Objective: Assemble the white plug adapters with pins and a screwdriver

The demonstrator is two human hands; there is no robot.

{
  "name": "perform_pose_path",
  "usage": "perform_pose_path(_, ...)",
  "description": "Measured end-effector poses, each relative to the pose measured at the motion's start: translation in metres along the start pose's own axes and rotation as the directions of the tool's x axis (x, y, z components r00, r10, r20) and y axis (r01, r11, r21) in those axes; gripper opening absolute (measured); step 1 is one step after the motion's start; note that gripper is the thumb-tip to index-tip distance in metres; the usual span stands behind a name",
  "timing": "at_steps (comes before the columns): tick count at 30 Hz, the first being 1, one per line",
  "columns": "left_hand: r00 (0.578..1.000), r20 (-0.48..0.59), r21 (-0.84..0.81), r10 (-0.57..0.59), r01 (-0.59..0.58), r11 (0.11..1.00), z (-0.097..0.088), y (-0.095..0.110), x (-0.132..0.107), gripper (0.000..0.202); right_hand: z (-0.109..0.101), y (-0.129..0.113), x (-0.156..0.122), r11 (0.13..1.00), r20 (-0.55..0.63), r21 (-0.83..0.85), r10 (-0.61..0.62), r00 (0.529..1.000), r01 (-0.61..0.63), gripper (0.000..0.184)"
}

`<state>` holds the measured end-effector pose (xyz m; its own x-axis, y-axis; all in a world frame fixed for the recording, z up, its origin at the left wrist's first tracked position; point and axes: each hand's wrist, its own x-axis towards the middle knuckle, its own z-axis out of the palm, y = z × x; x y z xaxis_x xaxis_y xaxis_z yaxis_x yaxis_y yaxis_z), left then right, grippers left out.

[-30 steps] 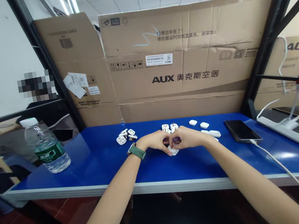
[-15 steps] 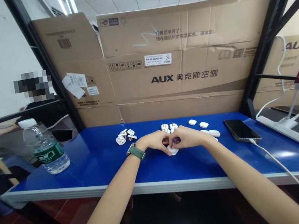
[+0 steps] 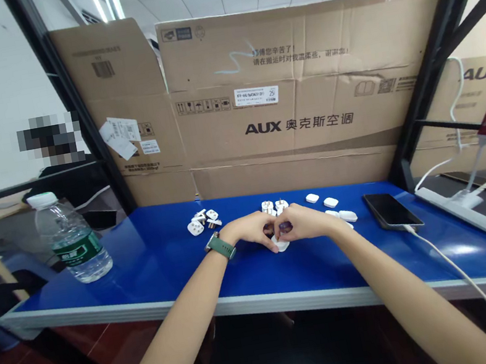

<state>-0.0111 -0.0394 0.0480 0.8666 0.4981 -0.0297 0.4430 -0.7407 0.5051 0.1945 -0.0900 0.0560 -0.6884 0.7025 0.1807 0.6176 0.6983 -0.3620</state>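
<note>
Both hands meet over a small white plug part [image 3: 282,246] at the middle of the blue table. My left hand [image 3: 256,230], with a green-strapped watch on its wrist, is closed with fingertips on the part's left side. From the right, the curled fingers of my right hand [image 3: 299,222] pinch at its top; they hide what lies between them. Just behind my fingers stand white plugs [image 3: 267,206] with pins up. Several white plug pieces with pins [image 3: 195,227] lie in a loose group to the left. Smooth white caps [image 3: 330,202] are scattered on the right.
A water bottle [image 3: 73,237] stands at the table's left. On the right lie a black phone [image 3: 391,210] with a white cable and a white power strip [image 3: 480,221]. Cardboard [image 3: 294,154] walls off the back edge. A person [image 3: 66,175] sits beyond, at far left.
The view has shifted very slightly. Both hands stay at the white plug part, with only a slight change in the right fingers.
</note>
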Motion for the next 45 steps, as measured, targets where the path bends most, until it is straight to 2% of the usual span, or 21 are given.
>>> perform_pose_path(6, 1.000, -0.002, 0.000, 0.009, -0.009, 1.000, 0.000, -0.002, 0.001, 0.042, 0.003, 0.003, 0.001, 0.999, 0.008, -0.040, -0.025, 1.000, 0.026, 0.014)
perform_pose_path(12, 1.000, -0.004, 0.014, 0.022, -0.022, 1.000, 0.002, -0.007, 0.002, 0.041, 0.006, 0.006, 0.003, 1.000, 0.022, 0.007, -0.005, 1.000, 0.005, 0.015)
perform_pose_path(19, 1.000, -0.009, 0.014, 0.027, -0.027, 1.000, 0.002, -0.003, 0.000, 0.042, -0.001, 0.004, 0.000, 0.999, 0.039, 0.030, -0.023, 0.999, 0.022, 0.016)
perform_pose_path(21, 1.000, -0.019, 0.012, 0.001, -0.001, 1.000, 0.001, -0.002, -0.001, 0.044, -0.005, 0.001, -0.002, 0.996, 0.016, 0.072, -0.049, 0.999, 0.048, 0.017)
perform_pose_path(23, 0.999, -0.021, 0.015, -0.041, 0.041, 0.999, 0.001, -0.001, -0.001, 0.047, -0.009, -0.002, -0.003, 0.982, -0.067, 0.179, -0.055, 0.996, 0.066, 0.020)
perform_pose_path(25, 0.998, -0.007, 0.011, -0.054, 0.054, 0.998, 0.000, -0.001, -0.001, 0.050, -0.013, -0.006, -0.004, 0.917, -0.166, 0.389, -0.018, 0.986, 0.083, 0.024)
perform_pose_path(26, 0.999, 0.002, 0.006, -0.049, 0.049, 0.999, 0.000, -0.001, -0.001, 0.052, -0.014, -0.008, -0.004, 0.848, -0.209, 0.520, 0.010, 0.978, 0.103, 0.025)
perform_pose_path(29, 0.999, 0.023, -0.011, -0.031, 0.032, 0.999, -0.001, -0.002, -0.001, 0.056, -0.016, -0.015, -0.003, 0.505, -0.303, 0.836, 0.095, 0.948, 0.216, 0.025)
perform_pose_path(32, 0.999, 0.030, -0.023, -0.028, 0.028, 0.999, -0.002, -0.002, -0.001, 0.057, -0.015, -0.019, 0.000, 0.174, -0.349, 0.930, 0.136, 0.927, 0.324, 0.027)
perform_pose_path(34, 0.999, 0.031, -0.036, -0.021, 0.022, 0.999, -0.001, -0.003, -0.001, 0.059, -0.012, -0.019, 0.003, 0.032, -0.339, 0.941, 0.124, 0.933, 0.338, 0.033)
perform_pose_path(35, 0.999, 0.032, -0.039, -0.019, 0.020, 0.999, -0.001, -0.004, 0.000, 0.060, -0.010, -0.018, 0.004, -0.008, -0.324, 0.945, 0.112, 0.940, 0.327, 0.035)
perform_pose_path(37, 0.999, 0.031, -0.034, -0.018, 0.019, 0.999, -0.001, -0.006, 0.000, 0.061, -0.005, -0.016, 0.008, -0.028, -0.289, 0.956, 0.091, 0.953, 0.292, 0.036)
perform_pose_path(45, 0.994, -0.019, 0.024, -0.111, 0.112, 0.993, 0.001, -0.001, 0.000, 0.050, 0.012, -0.009, 0.016, 0.085, -0.221, 0.973, 0.067, 0.973, 0.215, 0.035)
